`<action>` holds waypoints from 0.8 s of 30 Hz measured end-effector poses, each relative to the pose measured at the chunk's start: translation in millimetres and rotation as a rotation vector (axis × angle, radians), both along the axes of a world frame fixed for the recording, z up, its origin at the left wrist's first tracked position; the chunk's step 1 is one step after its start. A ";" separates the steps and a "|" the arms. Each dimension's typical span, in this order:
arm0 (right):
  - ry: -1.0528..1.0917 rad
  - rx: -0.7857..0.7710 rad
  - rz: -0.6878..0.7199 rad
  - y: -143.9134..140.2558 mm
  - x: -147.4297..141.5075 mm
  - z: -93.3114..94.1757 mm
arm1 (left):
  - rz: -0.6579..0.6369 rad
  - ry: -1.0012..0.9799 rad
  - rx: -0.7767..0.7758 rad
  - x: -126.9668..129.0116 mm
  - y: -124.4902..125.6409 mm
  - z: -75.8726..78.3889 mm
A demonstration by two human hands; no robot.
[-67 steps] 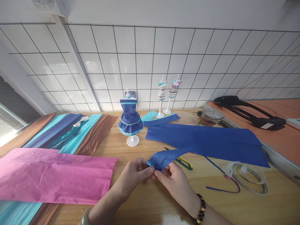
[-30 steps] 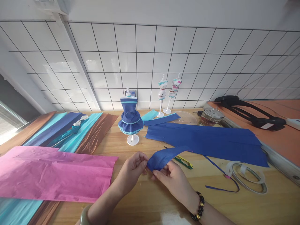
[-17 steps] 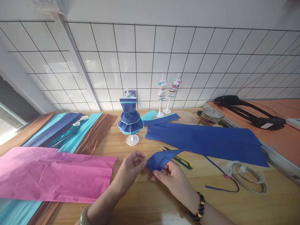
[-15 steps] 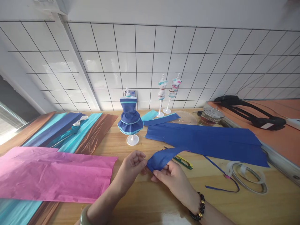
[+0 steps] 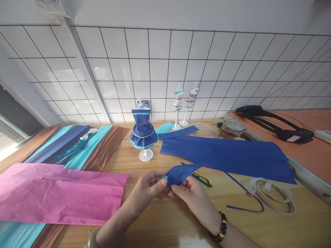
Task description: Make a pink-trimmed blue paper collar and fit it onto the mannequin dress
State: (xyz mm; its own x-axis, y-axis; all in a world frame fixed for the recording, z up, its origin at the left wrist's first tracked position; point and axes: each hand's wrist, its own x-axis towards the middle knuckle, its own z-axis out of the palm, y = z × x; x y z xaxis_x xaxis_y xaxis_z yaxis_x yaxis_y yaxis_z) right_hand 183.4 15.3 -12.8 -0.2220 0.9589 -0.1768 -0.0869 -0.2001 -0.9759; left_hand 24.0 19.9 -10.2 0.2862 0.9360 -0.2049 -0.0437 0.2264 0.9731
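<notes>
Since a moment ago, our left hand (image 5: 148, 188) is closing again; both it and our right hand (image 5: 192, 196) are pinching the blue paper strip (image 5: 181, 173) at lower centre, pleating; next fold needs care.

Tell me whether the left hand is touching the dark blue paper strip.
Touching. The head view shows the left hand pinching the dark blue paper strip at its near end, opposite the right hand.

Both arms are bare, with no sleeves. The right wrist wears a bracelet (image 5: 218, 230) of dark beads. The left wrist wears a pale green bangle (image 5: 91, 241).
</notes>
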 end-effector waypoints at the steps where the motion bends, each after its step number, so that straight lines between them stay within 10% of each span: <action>1: -0.014 0.009 -0.003 -0.2 -0.1 -0.6 | -0.040 -0.009 0.005 1.4 -1.2 0.4; 24: -0.358 0.197 -0.041 -4.3 -2.1 -6.1 | 0.051 -0.437 -0.251 -2.8 -3.1 -6.8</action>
State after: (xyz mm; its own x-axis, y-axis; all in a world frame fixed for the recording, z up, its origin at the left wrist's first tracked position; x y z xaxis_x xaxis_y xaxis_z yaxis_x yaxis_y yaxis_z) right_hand 181.3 11.0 -18.8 -0.1408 0.9889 -0.0478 0.2611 -0.0095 -0.9653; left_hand 21.2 16.8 -17.0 0.3510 0.8882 -0.2966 -0.4517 0.4381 0.7772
